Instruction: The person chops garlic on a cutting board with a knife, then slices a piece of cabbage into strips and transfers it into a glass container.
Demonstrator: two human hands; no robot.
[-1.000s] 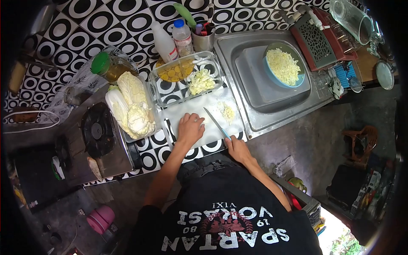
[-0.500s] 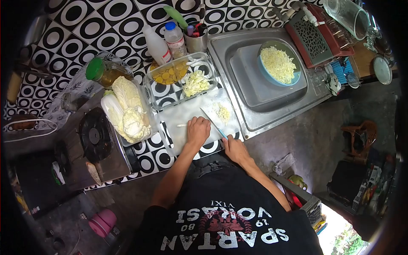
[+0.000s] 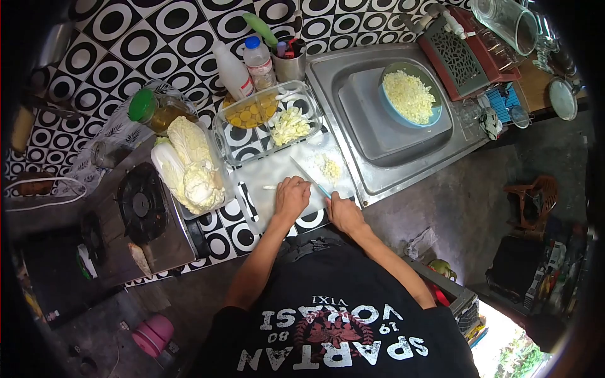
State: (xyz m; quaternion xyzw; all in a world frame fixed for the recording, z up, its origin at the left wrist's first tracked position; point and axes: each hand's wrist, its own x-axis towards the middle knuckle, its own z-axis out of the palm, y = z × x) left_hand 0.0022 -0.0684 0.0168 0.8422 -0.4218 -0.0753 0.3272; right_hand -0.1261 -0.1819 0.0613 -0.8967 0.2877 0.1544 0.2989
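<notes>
On the whitish cutting board (image 3: 252, 173), my left hand (image 3: 292, 198) is closed, fingers curled around a pale strip (image 3: 269, 187) whose end sticks out to the left. My right hand (image 3: 345, 213) grips the blue handle of a knife (image 3: 307, 170); its blade points up and left, close beside my left fingertips. Right of the blade lies a small pile of chopped pale pieces (image 3: 329, 168). Behind the board, a clear rectangular container (image 3: 234, 151) holds cut pale-green pieces (image 3: 290, 126).
Napa cabbages (image 3: 189, 165) fill a tray at the left, near a gas stove (image 3: 142, 201) and a green-lidded jar (image 3: 142, 106). A bowl of chopped cabbage (image 3: 408, 96) stands in the sink (image 3: 353, 145). Bottles (image 3: 258, 62) and a metal utensil cup (image 3: 290, 65) stand behind the container.
The knife and my right hand have shifted slightly left and up, bringing the blade nearer my left hand. My left hand has moved a little left and down, still curled.
</notes>
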